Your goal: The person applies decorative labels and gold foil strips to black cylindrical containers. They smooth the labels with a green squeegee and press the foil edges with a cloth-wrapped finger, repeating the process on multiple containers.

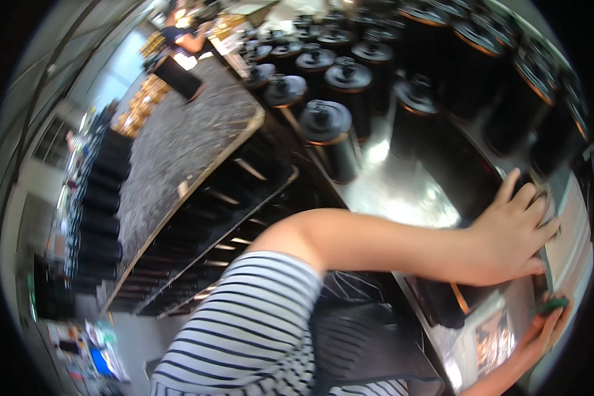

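My left arm, in a black-and-white striped sleeve, reaches across to the right. My left hand (515, 231) has its fingers apart and bent over a blurred, dark, partly shiny part (540, 191) at the bench's right side. What exactly it grips is mostly hidden by the hand. Below it, my right hand (538, 336) comes in from the lower right edge, fingers closed around a small green object (552, 305) whose kind I cannot make out. A black cylinder with an orange band (439, 300) lies under my left forearm.
Several upright black cylinders with disc-shaped caps (325, 122) crowd the shiny metal bench (376, 191). A grey-topped table (185, 142) with filled shelves beneath stands left. Dark cylinders (102, 204) line up behind it. Another person (181, 39) works at the far end.
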A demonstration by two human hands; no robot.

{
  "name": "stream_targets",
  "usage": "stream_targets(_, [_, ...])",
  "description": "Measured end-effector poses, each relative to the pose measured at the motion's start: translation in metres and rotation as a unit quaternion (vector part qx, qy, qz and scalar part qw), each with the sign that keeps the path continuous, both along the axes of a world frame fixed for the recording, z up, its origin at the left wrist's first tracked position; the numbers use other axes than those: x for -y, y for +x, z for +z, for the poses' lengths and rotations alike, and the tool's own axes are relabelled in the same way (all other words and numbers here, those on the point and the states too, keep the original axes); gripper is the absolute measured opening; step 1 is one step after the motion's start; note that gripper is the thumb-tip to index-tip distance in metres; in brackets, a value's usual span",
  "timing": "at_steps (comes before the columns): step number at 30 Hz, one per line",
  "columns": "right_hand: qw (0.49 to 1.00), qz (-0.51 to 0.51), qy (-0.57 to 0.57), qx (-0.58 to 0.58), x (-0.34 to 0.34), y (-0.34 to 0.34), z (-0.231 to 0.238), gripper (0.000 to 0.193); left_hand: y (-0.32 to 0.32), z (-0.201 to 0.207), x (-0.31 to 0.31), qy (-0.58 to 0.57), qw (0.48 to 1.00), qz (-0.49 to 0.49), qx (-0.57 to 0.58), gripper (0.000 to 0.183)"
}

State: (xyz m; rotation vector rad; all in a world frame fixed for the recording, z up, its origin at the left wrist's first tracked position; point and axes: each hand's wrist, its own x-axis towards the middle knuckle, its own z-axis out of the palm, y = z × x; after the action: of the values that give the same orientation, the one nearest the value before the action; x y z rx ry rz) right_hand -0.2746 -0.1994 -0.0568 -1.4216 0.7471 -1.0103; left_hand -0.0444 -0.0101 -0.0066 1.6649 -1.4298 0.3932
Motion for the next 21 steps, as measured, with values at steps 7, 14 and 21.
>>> stream_targets(7, [0.993,0.116,0.015,0.023,-0.052,0.058,0.026,0.027,0.059,0.017,0.047,0.289,0.948,0.061,0.12,0.044])
stream_targets(14, [0.996,0.083,-0.004,0.01,-0.008,0.043,0.009,0.038,0.069,0.078,-0.097,0.11,0.982,-0.156,-0.003,0.026])
stream_targets(21, [0.988,0.147,0.041,0.02,-0.036,0.069,0.035,0.028,0.1,0.069,-0.181,0.125,0.975,0.181,0.038,0.018])
